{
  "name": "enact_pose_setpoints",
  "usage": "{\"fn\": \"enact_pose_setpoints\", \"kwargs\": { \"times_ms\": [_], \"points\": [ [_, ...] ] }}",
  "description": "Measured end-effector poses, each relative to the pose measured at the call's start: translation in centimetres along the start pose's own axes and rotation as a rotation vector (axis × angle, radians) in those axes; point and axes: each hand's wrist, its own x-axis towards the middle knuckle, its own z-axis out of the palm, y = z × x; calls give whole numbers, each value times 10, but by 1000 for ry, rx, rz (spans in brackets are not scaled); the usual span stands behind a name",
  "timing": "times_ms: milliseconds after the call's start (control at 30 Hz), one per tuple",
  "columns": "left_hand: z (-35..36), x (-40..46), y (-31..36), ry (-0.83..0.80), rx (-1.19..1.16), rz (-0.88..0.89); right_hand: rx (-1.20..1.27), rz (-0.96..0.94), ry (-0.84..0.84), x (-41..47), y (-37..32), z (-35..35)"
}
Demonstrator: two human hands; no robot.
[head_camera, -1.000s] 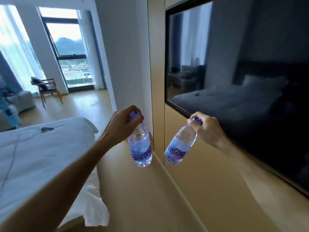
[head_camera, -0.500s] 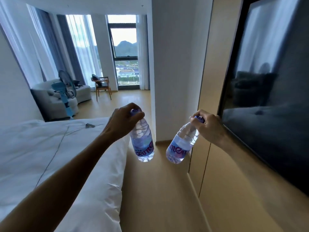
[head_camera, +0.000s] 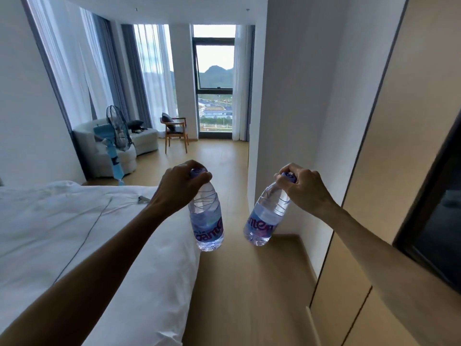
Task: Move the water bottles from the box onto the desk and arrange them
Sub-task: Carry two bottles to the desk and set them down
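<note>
My left hand (head_camera: 178,187) grips the purple cap of a clear water bottle (head_camera: 207,221) with a blue and purple label, which hangs nearly upright in mid-air. My right hand (head_camera: 303,187) holds a second water bottle (head_camera: 264,221) of the same kind by its cap, and that one tilts with its base toward the left. Both bottles hang over the wooden floor (head_camera: 249,283) between the bed and the wall. No box and no desk are in view.
A white bed (head_camera: 74,233) fills the lower left. On the right run a beige wall panel (head_camera: 399,146) and a dark screen (head_camera: 439,233). Ahead, a white wall corner (head_camera: 279,121), a wooden chair (head_camera: 175,131), a blue standing fan (head_camera: 116,136) and a white sofa (head_camera: 142,141).
My view has swung left, away from the dark screen and toward the room and window. Both hands keep their grip on the bottles and stay in front of me.
</note>
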Motion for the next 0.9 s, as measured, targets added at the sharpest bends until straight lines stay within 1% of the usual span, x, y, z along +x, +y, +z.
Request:
{"fn": "enact_pose_setpoints", "kwargs": {
  "times_ms": [300, 600, 900],
  "points": [
    [43, 161, -98, -44, -50, 10, 21, 17, 44, 159, 47, 91],
    [106, 301, -200, -6, 1, -35, 20, 12, -19, 312, 130, 191],
    [175, 451, -297, 10, 56, -123, 45, -53, -90, 484, 221, 294]
  ]
}}
